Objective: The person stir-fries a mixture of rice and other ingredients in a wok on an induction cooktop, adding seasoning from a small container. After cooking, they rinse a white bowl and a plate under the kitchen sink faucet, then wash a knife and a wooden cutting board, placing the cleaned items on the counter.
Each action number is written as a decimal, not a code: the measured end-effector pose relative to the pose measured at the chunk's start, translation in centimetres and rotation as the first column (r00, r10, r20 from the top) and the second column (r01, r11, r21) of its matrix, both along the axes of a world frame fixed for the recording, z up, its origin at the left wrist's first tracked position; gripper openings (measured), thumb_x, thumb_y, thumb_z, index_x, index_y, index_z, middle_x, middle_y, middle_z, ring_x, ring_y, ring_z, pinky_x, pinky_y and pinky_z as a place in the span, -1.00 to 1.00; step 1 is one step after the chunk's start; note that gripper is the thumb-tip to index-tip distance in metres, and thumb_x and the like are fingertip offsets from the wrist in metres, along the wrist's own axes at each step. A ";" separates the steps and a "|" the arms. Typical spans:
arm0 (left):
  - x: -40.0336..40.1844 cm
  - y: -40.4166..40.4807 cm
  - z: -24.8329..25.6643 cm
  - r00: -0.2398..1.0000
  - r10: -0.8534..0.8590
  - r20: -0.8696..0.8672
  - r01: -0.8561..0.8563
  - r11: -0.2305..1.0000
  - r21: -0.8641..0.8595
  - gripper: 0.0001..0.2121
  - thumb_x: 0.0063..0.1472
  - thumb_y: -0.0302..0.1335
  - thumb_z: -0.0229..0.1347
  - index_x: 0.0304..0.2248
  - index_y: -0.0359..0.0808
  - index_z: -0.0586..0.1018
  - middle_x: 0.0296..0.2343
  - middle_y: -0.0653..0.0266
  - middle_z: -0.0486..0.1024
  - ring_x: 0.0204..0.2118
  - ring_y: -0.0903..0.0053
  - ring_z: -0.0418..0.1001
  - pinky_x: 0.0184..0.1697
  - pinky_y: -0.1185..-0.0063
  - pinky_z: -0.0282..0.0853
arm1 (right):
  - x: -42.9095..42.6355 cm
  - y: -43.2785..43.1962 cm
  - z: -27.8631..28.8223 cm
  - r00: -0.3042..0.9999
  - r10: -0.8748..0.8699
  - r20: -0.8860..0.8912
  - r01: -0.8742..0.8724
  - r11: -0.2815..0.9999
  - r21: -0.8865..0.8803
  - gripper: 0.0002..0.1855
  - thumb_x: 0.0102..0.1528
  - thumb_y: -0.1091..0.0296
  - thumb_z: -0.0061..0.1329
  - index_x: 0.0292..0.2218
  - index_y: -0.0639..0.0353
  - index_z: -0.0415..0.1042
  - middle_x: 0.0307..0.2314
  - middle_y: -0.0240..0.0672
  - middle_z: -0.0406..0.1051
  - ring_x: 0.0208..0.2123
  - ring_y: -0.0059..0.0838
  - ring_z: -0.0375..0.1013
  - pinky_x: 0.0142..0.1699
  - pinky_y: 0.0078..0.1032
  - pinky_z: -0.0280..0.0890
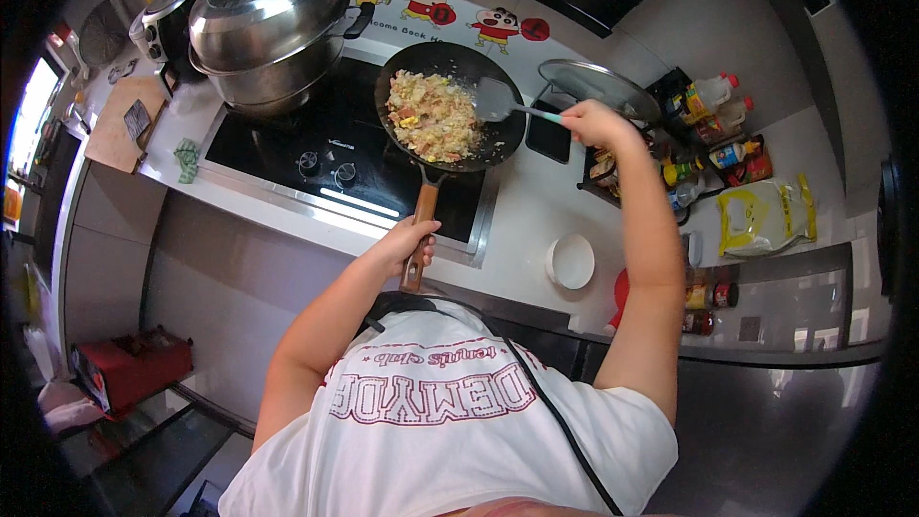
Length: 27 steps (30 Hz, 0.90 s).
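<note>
My left hand (409, 245) grips the brown wooden handle (425, 208) of a dark wok (459, 57) on the right side of the black stovetop (273, 151). Fried rice (431, 118) with bits of egg and pinkish meat is heaped toward the left of the wok. In my right hand (599, 126) is a spatula (495, 100) with a grey blade and a mint-green handle end. Its blade lies inside the wok, by the right edge of the rice.
A lidded steel steamer pot (269, 21) fills the stove's left side. A glass lid (599, 90) leans at the back right, near a black phone-like slab (548, 138). A white bowl (571, 262) stands right of the stove. Bottles (707, 97) and a yellow-white bag (764, 219) crowd the right.
</note>
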State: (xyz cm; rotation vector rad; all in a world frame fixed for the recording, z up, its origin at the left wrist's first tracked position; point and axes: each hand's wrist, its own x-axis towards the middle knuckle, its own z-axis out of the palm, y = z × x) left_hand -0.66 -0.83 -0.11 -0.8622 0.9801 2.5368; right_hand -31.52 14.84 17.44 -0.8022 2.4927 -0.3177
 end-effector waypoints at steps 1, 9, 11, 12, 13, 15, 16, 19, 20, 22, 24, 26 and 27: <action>0.1 0.0 0.1 1.000 -0.003 0.002 0.003 1.000 -0.003 -0.78 0.14 -0.42 0.04 -0.33 -0.18 0.20 -0.63 0.41 0.25 -0.67 0.70 0.23 -0.66 0.69 0.23 | -1.1 0.7 0.8 0.976 -0.150 0.156 0.148 0.989 0.025 -0.77 0.06 0.27 -0.12 -0.50 0.21 0.45 -0.72 -0.37 0.32 -0.76 -0.59 0.23 -0.68 -0.56 0.10; -0.1 0.0 -0.2 1.000 -0.025 -0.005 0.025 1.000 -0.002 -0.77 0.13 -0.41 0.04 -0.33 -0.18 0.20 -0.63 0.41 0.25 -0.67 0.70 0.22 -0.66 0.69 0.24 | -4.8 -6.2 -2.7 0.996 -0.061 -0.068 0.080 0.940 0.331 -0.71 -0.01 0.23 -0.06 -0.58 0.30 0.42 -0.76 -0.25 0.32 -0.76 -0.46 0.23 -0.63 -0.46 0.13; -0.1 0.3 0.7 0.999 -0.036 0.007 0.037 0.999 -0.027 -0.79 0.14 -0.40 0.03 -0.34 -0.18 0.21 -0.63 0.41 0.25 -0.67 0.69 0.23 -0.67 0.69 0.24 | -6.7 -7.7 -5.6 0.966 0.161 -0.200 -0.123 0.974 0.191 -0.75 -0.04 0.23 -0.03 -0.48 0.27 0.47 -0.70 -0.20 0.38 -0.68 -0.41 0.32 -0.52 -0.43 0.22; 0.0 0.2 0.9 1.000 -0.030 0.009 0.031 0.999 -0.033 -0.79 0.14 -0.40 0.03 -0.35 -0.18 0.21 -0.64 0.41 0.25 -0.67 0.69 0.23 -0.67 0.69 0.24 | -6.1 -9.1 -5.7 0.923 0.269 -0.276 -0.242 0.962 0.127 -0.74 -0.05 0.22 -0.02 -0.43 0.26 0.50 -0.66 -0.17 0.41 -0.64 -0.38 0.36 -0.46 -0.41 0.27; 0.1 0.2 1.0 1.000 -0.028 0.010 0.028 0.999 -0.039 -0.79 0.14 -0.40 0.03 -0.35 -0.18 0.21 -0.64 0.41 0.25 -0.67 0.69 0.23 -0.67 0.69 0.24 | -5.7 -10.0 -5.7 0.923 0.281 -0.264 -0.265 0.959 0.097 -0.75 -0.05 0.22 -0.01 -0.39 0.21 0.50 -0.60 -0.17 0.43 -0.57 -0.34 0.39 -0.41 -0.39 0.28; 0.1 0.0 0.9 0.999 -0.038 0.000 0.038 0.998 -0.048 -0.80 0.14 -0.40 0.03 -0.36 -0.18 0.21 -0.64 0.41 0.24 -0.67 0.69 0.23 -0.67 0.69 0.24 | -4.0 -11.6 -5.0 0.924 0.304 -0.234 -0.304 0.952 0.037 -0.73 -0.05 0.20 0.01 -0.32 0.13 0.52 -0.46 -0.16 0.47 -0.44 -0.25 0.45 -0.30 -0.34 0.31; 0.1 0.0 0.9 0.999 -0.050 -0.003 0.049 0.997 -0.051 -0.80 0.14 -0.40 0.02 -0.36 -0.18 0.22 -0.64 0.41 0.24 -0.67 0.69 0.23 -0.67 0.69 0.24 | -2.5 -11.9 -4.4 0.890 0.379 -0.251 -0.369 0.925 0.090 -0.74 -0.05 0.25 -0.02 -0.29 0.09 0.51 -0.44 -0.15 0.46 -0.38 -0.22 0.44 -0.28 -0.30 0.32; 0.0 0.0 0.1 0.999 -0.027 -0.021 0.027 1.000 -0.016 -0.80 0.14 -0.40 0.02 -0.36 -0.18 0.22 -0.64 0.41 0.25 -0.67 0.69 0.23 -0.67 0.69 0.23 | 0.3 -11.5 -5.1 0.718 0.607 -0.339 -0.574 0.793 0.204 -0.70 -0.09 0.31 -0.03 -0.25 0.09 0.48 -0.48 -0.14 0.45 -0.40 -0.15 0.43 -0.31 -0.27 0.31; 0.1 0.1 0.1 1.000 -0.022 -0.013 0.022 1.000 -0.017 -0.80 0.14 -0.40 0.03 -0.35 -0.17 0.22 -0.63 0.41 0.25 -0.67 0.69 0.23 -0.67 0.69 0.23 | 1.7 -11.1 -5.4 0.676 0.651 -0.345 -0.567 0.759 0.321 -0.70 -0.08 0.34 -0.06 -0.24 0.07 0.46 -0.51 -0.12 0.43 -0.41 -0.11 0.42 -0.31 -0.22 0.32; -0.1 0.1 -0.1 1.000 -0.021 0.000 0.021 1.000 -0.019 -0.80 0.14 -0.40 0.03 -0.35 -0.17 0.22 -0.63 0.41 0.25 -0.67 0.70 0.23 -0.67 0.69 0.22 | 3.9 -9.5 -6.0 0.559 0.756 -0.341 -0.629 0.654 0.421 -0.79 -0.03 0.36 -0.12 -0.32 0.11 0.46 -0.55 -0.15 0.42 -0.45 -0.13 0.43 -0.34 -0.22 0.33; -0.1 0.0 -0.2 1.000 -0.012 0.008 0.012 1.000 -0.018 -0.79 0.13 -0.40 0.04 -0.34 -0.17 0.22 -0.63 0.41 0.25 -0.67 0.70 0.23 -0.67 0.69 0.22 | 5.6 -7.7 -6.4 0.484 0.800 -0.355 -0.619 0.600 0.507 -0.82 0.01 0.40 -0.17 -0.35 0.09 0.45 -0.60 -0.23 0.41 -0.47 -0.20 0.45 -0.39 -0.28 0.35; 0.1 0.1 -0.2 1.000 0.004 0.007 -0.004 1.000 -0.013 -0.79 0.13 -0.41 0.05 -0.34 -0.17 0.22 -0.63 0.42 0.25 -0.68 0.70 0.22 -0.67 0.69 0.22 | 6.7 -6.3 -4.6 0.512 0.762 -0.396 -0.554 0.645 0.526 -0.82 0.01 0.41 -0.17 -0.33 0.06 0.45 -0.60 -0.27 0.40 -0.47 -0.23 0.45 -0.41 -0.32 0.35; 0.0 0.3 -0.1 1.000 -0.005 0.011 0.005 1.000 -0.019 -0.78 0.13 -0.41 0.05 -0.34 -0.18 0.22 -0.63 0.42 0.25 -0.68 0.70 0.22 -0.67 0.69 0.22 | 6.9 -5.4 -3.6 0.525 0.741 -0.419 -0.515 0.668 0.537 -0.81 0.01 0.41 -0.17 -0.32 0.04 0.45 -0.60 -0.29 0.39 -0.47 -0.25 0.45 -0.42 -0.35 0.35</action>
